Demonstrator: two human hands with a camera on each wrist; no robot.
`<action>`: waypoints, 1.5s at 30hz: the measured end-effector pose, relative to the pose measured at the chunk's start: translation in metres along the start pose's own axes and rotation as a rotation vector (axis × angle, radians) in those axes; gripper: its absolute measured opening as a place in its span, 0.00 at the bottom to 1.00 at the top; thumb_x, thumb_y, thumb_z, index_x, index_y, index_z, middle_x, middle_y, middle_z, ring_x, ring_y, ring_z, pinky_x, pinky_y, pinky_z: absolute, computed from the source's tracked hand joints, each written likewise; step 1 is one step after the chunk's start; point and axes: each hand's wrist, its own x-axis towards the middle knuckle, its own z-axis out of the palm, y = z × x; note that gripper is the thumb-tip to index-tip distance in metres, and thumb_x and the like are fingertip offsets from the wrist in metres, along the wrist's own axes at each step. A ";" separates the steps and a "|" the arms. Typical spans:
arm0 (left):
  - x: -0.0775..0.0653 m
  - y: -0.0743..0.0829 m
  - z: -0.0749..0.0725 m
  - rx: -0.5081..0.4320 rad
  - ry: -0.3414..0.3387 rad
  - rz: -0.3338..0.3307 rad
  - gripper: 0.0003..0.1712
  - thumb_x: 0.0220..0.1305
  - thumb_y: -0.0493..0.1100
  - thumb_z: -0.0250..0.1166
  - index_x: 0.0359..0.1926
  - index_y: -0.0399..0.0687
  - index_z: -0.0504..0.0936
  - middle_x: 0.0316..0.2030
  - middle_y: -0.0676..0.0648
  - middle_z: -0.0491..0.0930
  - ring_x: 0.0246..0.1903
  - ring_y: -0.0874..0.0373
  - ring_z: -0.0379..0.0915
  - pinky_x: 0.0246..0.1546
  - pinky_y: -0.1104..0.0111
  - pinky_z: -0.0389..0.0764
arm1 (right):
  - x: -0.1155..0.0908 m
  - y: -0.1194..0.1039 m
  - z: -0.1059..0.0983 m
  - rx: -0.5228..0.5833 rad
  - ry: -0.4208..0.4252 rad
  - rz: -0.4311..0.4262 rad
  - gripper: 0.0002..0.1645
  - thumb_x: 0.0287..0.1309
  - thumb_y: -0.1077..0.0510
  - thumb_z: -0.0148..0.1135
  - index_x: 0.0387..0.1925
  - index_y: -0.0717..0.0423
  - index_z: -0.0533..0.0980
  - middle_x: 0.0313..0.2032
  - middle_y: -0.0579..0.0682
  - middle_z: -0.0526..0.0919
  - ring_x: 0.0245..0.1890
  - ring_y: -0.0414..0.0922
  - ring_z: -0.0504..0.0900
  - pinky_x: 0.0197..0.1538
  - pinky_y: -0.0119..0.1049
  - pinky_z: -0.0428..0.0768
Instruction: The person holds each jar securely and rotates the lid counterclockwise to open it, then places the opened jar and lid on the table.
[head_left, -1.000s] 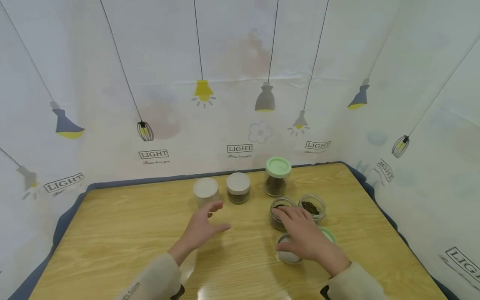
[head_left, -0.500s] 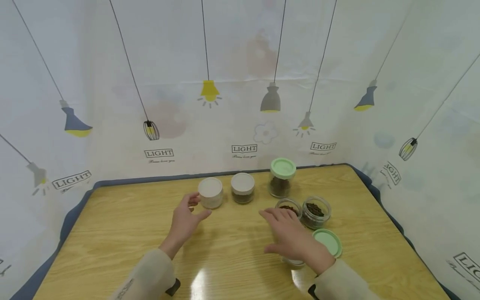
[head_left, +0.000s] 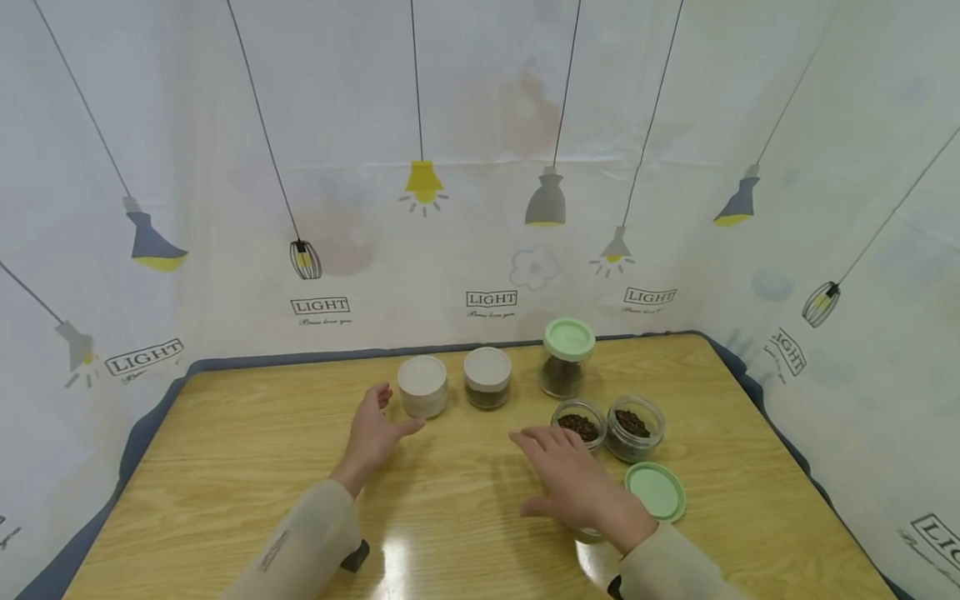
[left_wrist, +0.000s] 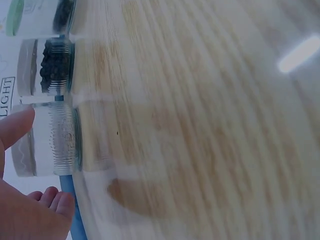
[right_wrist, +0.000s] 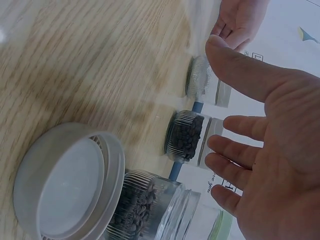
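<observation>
With the left hand [head_left: 372, 433], thumb and fingers parted and holding nothing, just beside the round, white-lidded, ribbed clear-glass jar [head_left: 423, 390] at the back row's left end, and the right hand [head_left: 576, 477] likewise empty, an even squeeze low on the glass seems steadiest

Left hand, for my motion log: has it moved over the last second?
Yes: the left hand has moved leftward, judged against the leftmost white-lidded jar in the head view.
</observation>
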 end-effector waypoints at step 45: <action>0.031 0.001 0.031 -0.036 0.091 0.054 0.55 0.44 0.47 0.80 0.69 0.42 0.60 0.64 0.40 0.69 0.66 0.44 0.64 0.70 0.50 0.61 | 0.004 -0.010 0.010 -0.032 -0.015 -0.026 0.54 0.47 0.40 0.74 0.71 0.54 0.60 0.67 0.55 0.66 0.67 0.54 0.64 0.70 0.58 0.59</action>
